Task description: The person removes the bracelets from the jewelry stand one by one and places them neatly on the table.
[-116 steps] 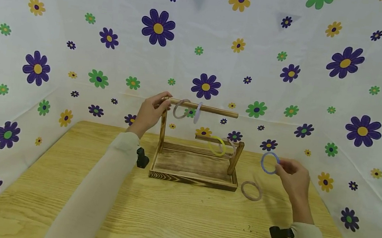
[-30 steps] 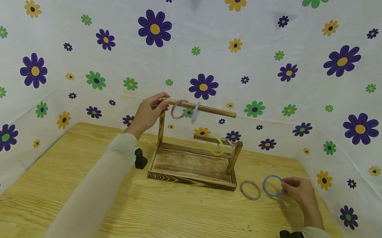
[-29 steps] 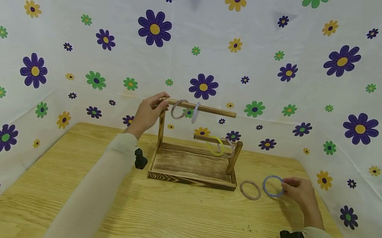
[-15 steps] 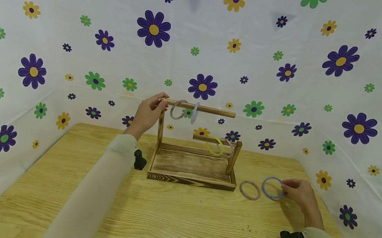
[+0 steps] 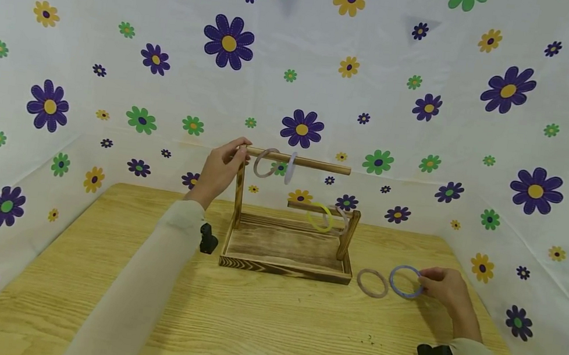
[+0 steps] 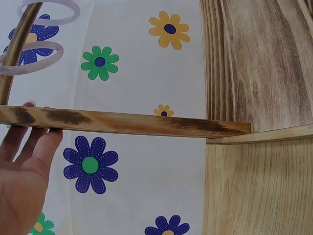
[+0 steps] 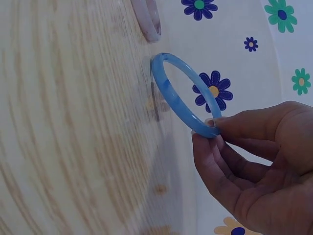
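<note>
Right of the rack [image 5: 284, 245], a blue ring [image 7: 171, 95] is pinched by the right hand [image 5: 446, 287]. The left post [image 5: 238, 196] is gripped by the left hand [image 5: 219, 170]; the front edge [image 5: 284, 270] is bordered by broad table [image 5: 272, 328].

blue bangle [image 7: 169, 93] was smooth and glossy, cloudy with darker streaks; plastic or polished stone, could not tell which. pale bangle [image 7: 147, 22] looked smooth, faintly mottled. milky ring [image 6: 36, 67] had a soft shine, slightly see-through. yellow ring [image 5: 331, 222] seemed smooth, too small to judge further.

stand was wood: post [image 6: 122, 121] showed dark, scorched-looking patches and a dull sheen; round bar [image 5: 317, 164] was smooth; tray [image 5: 284, 270] had bold, dark grain along its front, with streaky brown boards inside.

table [image 5: 266, 333] had a pale wood-grain top, smooth, lightly glossy, with white glare. flowered sheet [image 5: 300, 39] was matt and creased, cloth-like. sleeve [image 5: 140, 290] was matt cloth. black wrist block [image 5: 434, 354] looked like matt plastic.
</note>
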Tool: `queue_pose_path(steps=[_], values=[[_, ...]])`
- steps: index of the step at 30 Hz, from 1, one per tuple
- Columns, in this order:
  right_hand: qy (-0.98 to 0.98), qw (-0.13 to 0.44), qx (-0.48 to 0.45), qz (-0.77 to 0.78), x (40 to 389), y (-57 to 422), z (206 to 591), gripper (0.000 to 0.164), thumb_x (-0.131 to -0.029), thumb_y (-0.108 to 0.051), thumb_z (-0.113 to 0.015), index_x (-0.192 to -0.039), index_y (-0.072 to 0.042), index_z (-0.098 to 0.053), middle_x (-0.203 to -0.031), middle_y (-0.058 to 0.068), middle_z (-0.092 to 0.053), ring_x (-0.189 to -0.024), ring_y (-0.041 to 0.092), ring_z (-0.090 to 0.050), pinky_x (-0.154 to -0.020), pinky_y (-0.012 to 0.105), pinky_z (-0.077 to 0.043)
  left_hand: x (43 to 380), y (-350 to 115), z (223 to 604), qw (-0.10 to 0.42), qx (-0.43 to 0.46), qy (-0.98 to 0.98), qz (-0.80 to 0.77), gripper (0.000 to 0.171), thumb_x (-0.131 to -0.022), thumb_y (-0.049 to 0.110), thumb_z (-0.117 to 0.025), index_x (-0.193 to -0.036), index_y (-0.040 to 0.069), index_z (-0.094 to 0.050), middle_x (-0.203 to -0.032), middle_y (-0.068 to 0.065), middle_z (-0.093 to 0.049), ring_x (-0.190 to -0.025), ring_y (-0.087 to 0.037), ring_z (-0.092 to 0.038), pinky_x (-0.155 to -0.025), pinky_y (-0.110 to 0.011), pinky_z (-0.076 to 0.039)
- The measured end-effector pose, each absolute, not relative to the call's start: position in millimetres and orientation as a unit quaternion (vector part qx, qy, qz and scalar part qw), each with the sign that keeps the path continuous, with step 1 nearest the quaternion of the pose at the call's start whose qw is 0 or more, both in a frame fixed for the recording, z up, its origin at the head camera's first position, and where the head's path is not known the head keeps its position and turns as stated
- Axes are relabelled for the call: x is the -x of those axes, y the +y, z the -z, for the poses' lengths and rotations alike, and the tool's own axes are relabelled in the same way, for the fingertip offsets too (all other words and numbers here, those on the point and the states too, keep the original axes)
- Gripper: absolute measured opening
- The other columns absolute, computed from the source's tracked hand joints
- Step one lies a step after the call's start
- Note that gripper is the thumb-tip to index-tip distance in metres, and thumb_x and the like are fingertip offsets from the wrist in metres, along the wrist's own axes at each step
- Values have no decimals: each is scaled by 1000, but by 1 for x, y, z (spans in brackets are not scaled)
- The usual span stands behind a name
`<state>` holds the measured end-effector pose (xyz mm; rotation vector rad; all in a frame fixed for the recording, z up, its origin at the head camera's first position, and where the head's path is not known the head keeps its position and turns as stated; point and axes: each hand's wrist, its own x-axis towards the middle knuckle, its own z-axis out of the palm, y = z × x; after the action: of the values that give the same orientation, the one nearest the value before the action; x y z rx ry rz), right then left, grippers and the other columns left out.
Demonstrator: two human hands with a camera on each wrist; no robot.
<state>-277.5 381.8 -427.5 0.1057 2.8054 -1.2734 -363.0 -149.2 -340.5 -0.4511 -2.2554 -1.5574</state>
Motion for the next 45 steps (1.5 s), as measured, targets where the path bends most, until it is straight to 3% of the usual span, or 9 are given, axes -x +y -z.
queue_pose_path(steps=[18, 31, 40, 45], values=[[922, 40, -47, 383, 283, 385, 435, 36, -97, -4, -65, -120, 23, -61, -105, 34, -71, -75, 12, -70, -67, 25, -61, 363, -149, 340, 179, 160, -793, 560, 42, -112, 36, -44, -144, 12, -58, -119, -18, -67, -119, -34, -67, -104, -45, -55], [932, 40, -57, 357, 280, 384, 432, 35, -93, -7, -70, -115, 19, -67, -103, 31, -73, -77, 18, -73, -70, 32, -62, 365, -149, 340, 183, 154, -800, 551, 42, -112, 36, -44, -143, 12, -59, -120, -17, -68, -115, -28, -69, -102, -43, -57], [938, 36, -59, 340, 280, 387, 432, 33, -91, -9, -71, -111, 17, -70, -94, 24, -76, -72, 15, -73, -66, 26, -58, 351, -144, 328, 161, 150, -792, 570, 38, -112, 25, -44, -144, 8, -57, -122, -26, -64, -122, -43, -64, -109, -54, -52], [940, 34, -64, 334, 281, 387, 434, 30, -92, -8, -71, -109, 16, -70, -89, 21, -77, -70, 13, -71, -64, 26, -57, 357, -147, 334, 170, 156, -798, 557, 39, -112, 28, -44, -144, 10, -58, -121, -23, -67, -119, -39, -67, -105, -49, -55]])
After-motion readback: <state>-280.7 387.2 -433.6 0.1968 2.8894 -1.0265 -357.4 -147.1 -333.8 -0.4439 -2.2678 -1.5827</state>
